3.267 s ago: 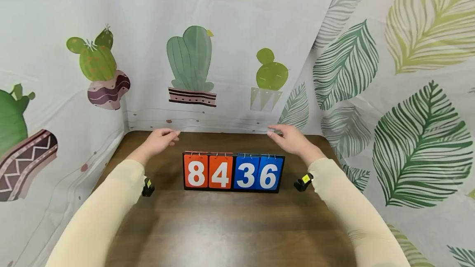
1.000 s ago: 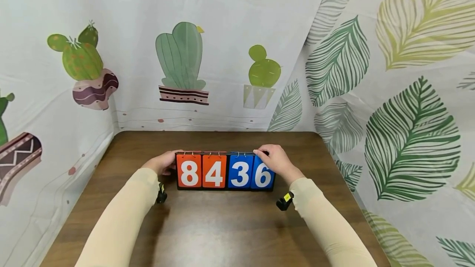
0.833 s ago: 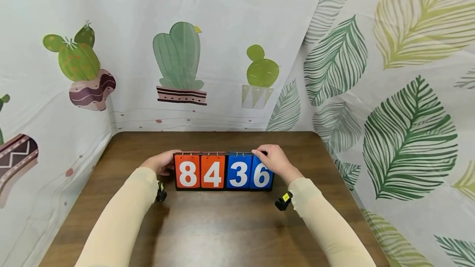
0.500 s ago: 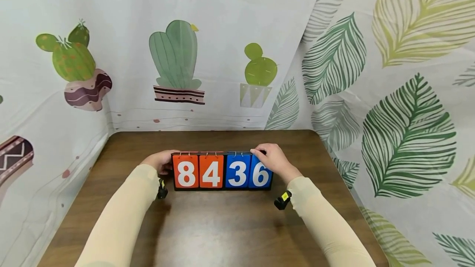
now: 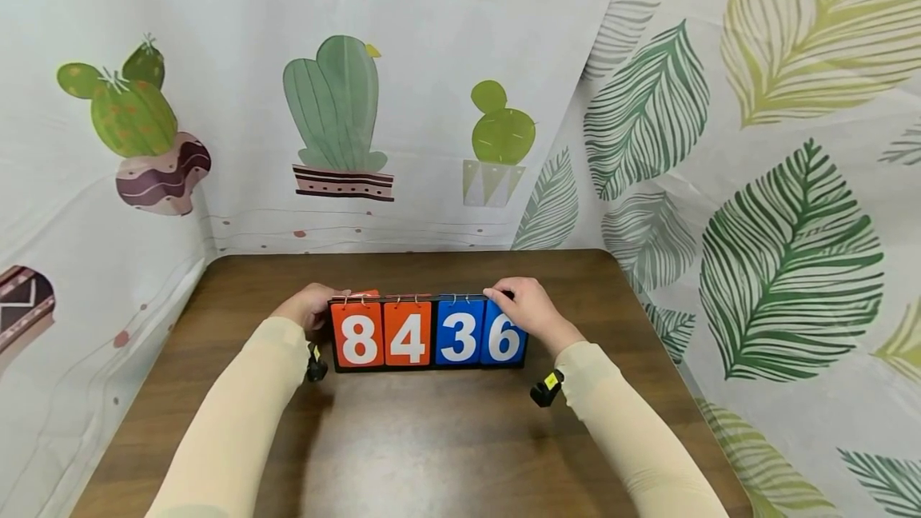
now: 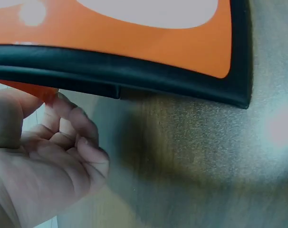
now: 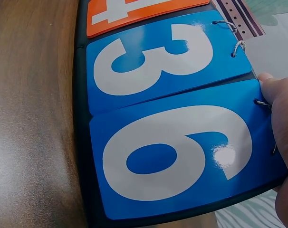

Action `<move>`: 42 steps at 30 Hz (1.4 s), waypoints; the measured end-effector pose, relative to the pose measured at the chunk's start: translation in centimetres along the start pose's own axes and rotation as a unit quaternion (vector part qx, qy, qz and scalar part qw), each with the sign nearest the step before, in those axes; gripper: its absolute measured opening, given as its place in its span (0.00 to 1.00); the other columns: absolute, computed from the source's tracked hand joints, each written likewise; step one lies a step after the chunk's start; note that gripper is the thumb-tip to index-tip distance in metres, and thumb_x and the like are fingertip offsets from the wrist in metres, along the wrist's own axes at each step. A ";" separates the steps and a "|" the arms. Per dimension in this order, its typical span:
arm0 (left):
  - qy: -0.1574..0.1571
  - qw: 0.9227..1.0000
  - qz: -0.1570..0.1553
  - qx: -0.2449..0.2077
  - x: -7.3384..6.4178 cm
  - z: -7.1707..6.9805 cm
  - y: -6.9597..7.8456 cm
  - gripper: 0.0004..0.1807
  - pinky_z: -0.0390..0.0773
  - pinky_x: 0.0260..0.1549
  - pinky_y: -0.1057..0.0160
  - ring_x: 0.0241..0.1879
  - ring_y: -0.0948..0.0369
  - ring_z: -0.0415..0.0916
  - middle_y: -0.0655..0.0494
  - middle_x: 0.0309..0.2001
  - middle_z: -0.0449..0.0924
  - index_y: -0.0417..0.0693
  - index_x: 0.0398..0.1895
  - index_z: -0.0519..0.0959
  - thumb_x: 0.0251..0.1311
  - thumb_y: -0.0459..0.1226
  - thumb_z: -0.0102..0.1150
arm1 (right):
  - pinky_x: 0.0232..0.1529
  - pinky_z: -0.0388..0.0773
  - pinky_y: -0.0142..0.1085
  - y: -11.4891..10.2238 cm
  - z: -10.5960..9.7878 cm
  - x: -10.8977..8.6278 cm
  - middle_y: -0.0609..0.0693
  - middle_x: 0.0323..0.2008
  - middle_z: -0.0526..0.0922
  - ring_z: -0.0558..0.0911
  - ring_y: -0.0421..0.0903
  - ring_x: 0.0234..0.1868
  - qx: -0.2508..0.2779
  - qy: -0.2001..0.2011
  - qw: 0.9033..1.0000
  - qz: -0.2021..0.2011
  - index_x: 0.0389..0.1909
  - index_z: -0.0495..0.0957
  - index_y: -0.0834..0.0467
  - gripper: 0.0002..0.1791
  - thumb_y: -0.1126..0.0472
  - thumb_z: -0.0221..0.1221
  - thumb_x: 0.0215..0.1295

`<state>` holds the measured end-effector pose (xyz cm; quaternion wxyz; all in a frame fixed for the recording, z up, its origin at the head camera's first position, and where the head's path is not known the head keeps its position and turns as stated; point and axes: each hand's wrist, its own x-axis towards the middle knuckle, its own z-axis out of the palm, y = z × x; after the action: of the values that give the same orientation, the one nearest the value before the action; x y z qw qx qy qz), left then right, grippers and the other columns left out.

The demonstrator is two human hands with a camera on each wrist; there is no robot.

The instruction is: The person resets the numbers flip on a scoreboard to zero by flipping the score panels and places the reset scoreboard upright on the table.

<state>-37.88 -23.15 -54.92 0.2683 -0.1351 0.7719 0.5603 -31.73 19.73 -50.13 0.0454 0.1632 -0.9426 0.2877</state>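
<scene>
A black flip scoreboard (image 5: 435, 368) stands upright on the table, showing orange cards 8 (image 5: 358, 334) and 4 (image 5: 408, 332) and blue cards 3 (image 5: 460, 330) and 6 (image 7: 177, 156). Behind its left end, my left hand (image 5: 308, 306) pinches an orange card between thumb and finger; the left wrist view shows that hand (image 6: 53, 152) with the card's edge (image 6: 27, 89) at the fingertips. My right hand (image 5: 531, 308) grips the top right corner, thumb in front over the 6 card's top; its other fingers are mostly hidden behind the board.
The brown wooden table (image 5: 417, 438) extends in front of and beside the scoreboard. A white curtain (image 5: 432, 6) printed with cacti and leaves hangs behind and at the sides. Each wrist carries a small black camera, such as the right one (image 5: 547, 388).
Both hands came down from above the table to the scoreboard's ends. Just now an orange card lifted above the top edge behind the 8, at my left fingers. The right hand keeps its grip.
</scene>
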 end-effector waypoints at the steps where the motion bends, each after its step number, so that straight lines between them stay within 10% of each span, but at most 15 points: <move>1: 0.003 1.000 0.000 0.004 0.1 -0.1 0.0 0.27 0.87 0.37 0.58 0.30 0.61 0.86 0.56 0.29 0.89 0.36 0.53 0.85 0.72 0.53 0.58 | 0.41 0.83 0.40 0.0 0.0 0.0 0.44 0.33 0.86 0.80 0.44 0.34 -0.001 -0.001 1.000 -0.001 0.40 0.88 0.50 0.14 0.46 0.59 0.75; 14: 0.085 0.984 0.092 0.128 0.9 -0.9 0.1 0.26 0.80 0.41 0.62 0.41 0.58 0.79 0.50 0.40 0.85 0.35 0.48 0.82 0.73 0.53 0.57 | 0.42 0.84 0.41 -0.2 0.0 -0.1 0.45 0.34 0.86 0.80 0.44 0.35 0.007 -0.009 1.000 0.008 0.41 0.88 0.50 0.14 0.46 0.59 0.75; 24: 0.012 0.982 0.086 0.171 0.2 -1.3 0.4 0.35 0.84 0.37 0.60 0.30 0.63 0.83 0.55 0.29 0.88 0.29 0.54 0.81 0.75 0.57 0.50 | 0.41 0.83 0.39 -0.2 -0.2 -0.1 0.44 0.32 0.85 0.79 0.44 0.34 0.004 -0.006 1.000 0.010 0.39 0.88 0.48 0.14 0.46 0.58 0.76; 33: 0.034 0.989 0.091 0.111 -0.6 -1.6 2.0 0.27 0.83 0.39 0.59 0.38 0.62 0.81 0.43 0.54 0.83 0.38 0.68 0.72 0.74 0.45 0.54 | 0.42 0.84 0.40 -0.2 0.2 -0.1 0.43 0.32 0.85 0.79 0.44 0.35 0.002 -0.009 1.000 0.010 0.39 0.87 0.48 0.15 0.44 0.58 0.76; 42: 0.025 0.991 0.126 -0.037 -2.7 -2.3 5.5 0.27 0.87 0.42 0.56 0.37 0.62 0.86 0.50 0.50 0.81 0.42 0.75 0.63 0.78 0.42 0.49 | 0.48 0.84 0.46 -0.2 0.5 -0.5 0.45 0.37 0.88 0.81 0.46 0.38 -0.003 0.021 0.999 0.026 0.42 0.88 0.49 0.16 0.43 0.58 0.75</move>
<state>-39.05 -23.69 -48.52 0.1707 -0.0607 0.7680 0.6143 -31.22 19.39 -50.50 0.0578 0.1323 -0.9463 0.2892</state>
